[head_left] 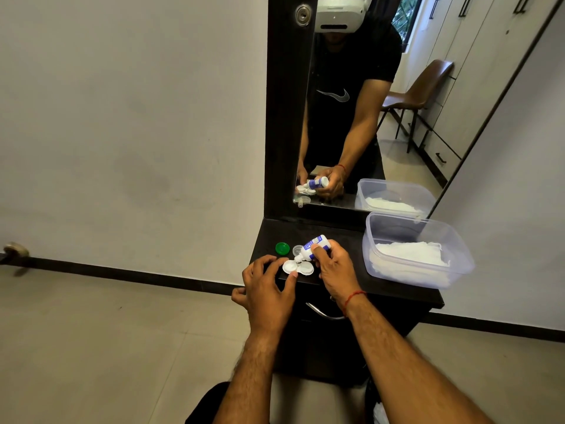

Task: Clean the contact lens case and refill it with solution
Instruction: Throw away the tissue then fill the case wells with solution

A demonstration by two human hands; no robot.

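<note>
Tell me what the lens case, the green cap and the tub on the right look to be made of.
Lens case: white opaque plastic, smooth, slightly glossy, judging by the moulded round wells. Green cap: hard plastic, glossy; a highlight shows on its top. Tub: clear, faintly frosted plastic; the white folded material inside shows through its walls, and whether that is tissue or cloth I cannot tell.

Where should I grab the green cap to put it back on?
Pinch the green cap by its rim from above. It lies flat on the dark tabletop, left of the bottle, with free space round it. The left hand is nearest, though it steadies the lens case.
</note>
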